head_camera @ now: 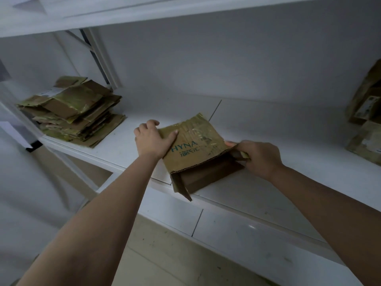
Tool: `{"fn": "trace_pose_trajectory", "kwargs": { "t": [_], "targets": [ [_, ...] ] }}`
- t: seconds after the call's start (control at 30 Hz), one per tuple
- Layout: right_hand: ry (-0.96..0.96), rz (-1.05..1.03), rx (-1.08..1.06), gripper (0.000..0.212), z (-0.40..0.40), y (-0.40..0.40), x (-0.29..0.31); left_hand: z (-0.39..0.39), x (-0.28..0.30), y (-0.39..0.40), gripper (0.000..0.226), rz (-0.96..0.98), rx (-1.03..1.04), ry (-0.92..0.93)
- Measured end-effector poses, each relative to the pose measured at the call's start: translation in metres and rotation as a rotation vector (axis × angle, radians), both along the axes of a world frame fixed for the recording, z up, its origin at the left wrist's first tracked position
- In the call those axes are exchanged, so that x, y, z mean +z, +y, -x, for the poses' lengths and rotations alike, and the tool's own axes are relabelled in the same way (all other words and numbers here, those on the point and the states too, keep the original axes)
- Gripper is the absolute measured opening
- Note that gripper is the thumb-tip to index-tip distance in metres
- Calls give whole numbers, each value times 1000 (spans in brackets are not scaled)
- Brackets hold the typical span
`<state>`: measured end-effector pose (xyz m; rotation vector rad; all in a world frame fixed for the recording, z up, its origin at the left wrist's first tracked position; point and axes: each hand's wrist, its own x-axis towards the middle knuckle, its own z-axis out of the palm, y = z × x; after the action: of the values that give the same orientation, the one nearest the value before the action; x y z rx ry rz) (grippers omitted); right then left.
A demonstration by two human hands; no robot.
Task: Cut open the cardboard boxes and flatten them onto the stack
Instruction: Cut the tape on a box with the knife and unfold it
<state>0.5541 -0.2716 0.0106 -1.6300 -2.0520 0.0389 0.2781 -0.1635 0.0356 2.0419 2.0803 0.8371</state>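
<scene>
Nearest us, our two bare forearms reach out from the bottom corners over the pale floor (165,263) toward the white shelf (257,182). At the shelf's front edge sits the box (195,149), a brown cardboard one with glossy tape across its top and teal letters "HYNA" on the panel facing up. Its near end is open: a flap hangs over the shelf edge at the lower left and we look into the dark inside. The box is tilted, its top panel sloping down toward us.

Our left hand (151,139) lies on the box's far left corner, fingers curled over that edge and the thumb stretched flat across the top panel, so it holds the box down. Our right hand (258,156) grips the right end of the box, the thumb on the top corner and the other fingers wrapped round a yellowish piece there; whether that piece is a flap or a tool we cannot tell.

Farther back on the left end of the shelf lies the stack (74,109) of flattened cardboard, well apart from the box. At the far right edge more boxes (366,118) stand piled, partly cut off by the frame. Behind everything rises the white wall (216,65), under an upper shelf (144,11)
</scene>
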Motion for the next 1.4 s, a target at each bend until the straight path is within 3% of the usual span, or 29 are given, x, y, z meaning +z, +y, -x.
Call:
{"fn": "trace_pose_trajectory", "kwargs": {
  "t": [0.13,0.2,0.37,0.5,0.6,0.77,0.87,0.97,1.07,1.4],
  "targets": [
    [-236,-71,42,76,26,-1,-5,-3,10,-25,75,-1,-114,88],
    [-361,-25,38,74,39,-2,-5,-9,13,-41,83,62,-179,167],
    [-383,94,28,66,46,-4,-11,-20,-5,-72,102,391,-296,364],
    [-336,105,178,70,26,-8,-19,-13,-27,-79,112,554,-304,452],
    [-223,-75,253,60,7,-11,-27,-6,-38,-80,115,555,-325,516],
    [-164,-118,98,39,17,-1,-19,1,-42,-69,107,477,-486,594],
    [-143,-45,28,39,40,9,-11,-3,-39,-60,97,436,-558,575],
    [-272,200,33,50,56,24,-18,-7,-43,-56,79,415,-539,494],
    [-307,382,42,63,62,35,-36,-5,-57,-56,77,388,-505,495],
    [-299,402,2,61,69,50,-43,-8,-71,-51,91,295,-393,427]
  ]
}}
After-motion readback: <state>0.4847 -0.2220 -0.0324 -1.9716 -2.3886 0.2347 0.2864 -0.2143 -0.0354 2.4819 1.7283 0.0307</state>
